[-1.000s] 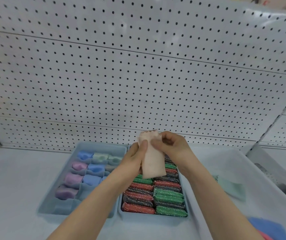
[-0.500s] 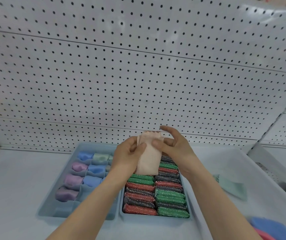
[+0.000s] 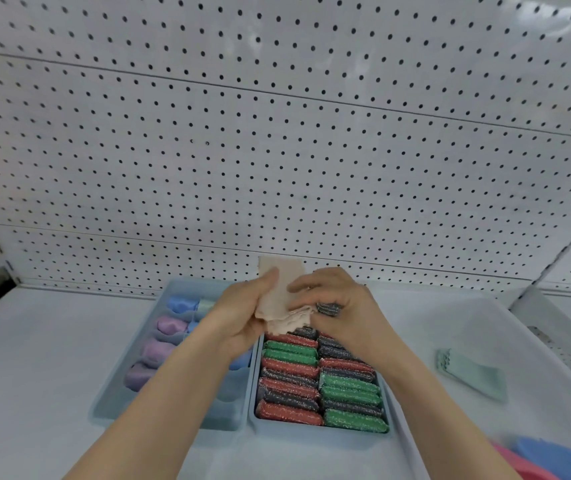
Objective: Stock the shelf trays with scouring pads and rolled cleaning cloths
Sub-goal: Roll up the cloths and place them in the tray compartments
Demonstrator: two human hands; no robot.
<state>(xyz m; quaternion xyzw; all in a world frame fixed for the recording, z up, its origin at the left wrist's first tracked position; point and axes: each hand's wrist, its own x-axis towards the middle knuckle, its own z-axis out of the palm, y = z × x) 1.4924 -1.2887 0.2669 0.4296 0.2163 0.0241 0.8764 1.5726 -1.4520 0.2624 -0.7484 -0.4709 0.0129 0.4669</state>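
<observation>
Centre frame, we've got the soft peach cloth [image 3: 281, 289] gripped in both hands above the trays. Our left hand [image 3: 242, 318] curls round its left edge, thumb pressed on the face, and our right hand [image 3: 341, 306] pinches the crumpled lower fold. Below, glittery red, green and grey scouring pads [image 3: 291, 370] sit packed in two rows in the right tray [image 3: 318, 436]. Plump pastel rolled cloths [image 3: 168, 324] sit in the left tray [image 3: 111, 407]. A flat mint cloth [image 3: 472, 375] lies at right.

Directly beneath the fingers [image 3: 315, 282], scouring pads [image 3: 291, 368] pack their tray [image 3: 318, 436] tight. Left of the fingers, the divided tray [image 3: 104, 407] has open near compartments. Behind them the pegboard [image 3: 277, 168] blocks; rightward, bare shelf [image 3: 415, 323] reaches a folded green cloth [image 3: 471, 374].
</observation>
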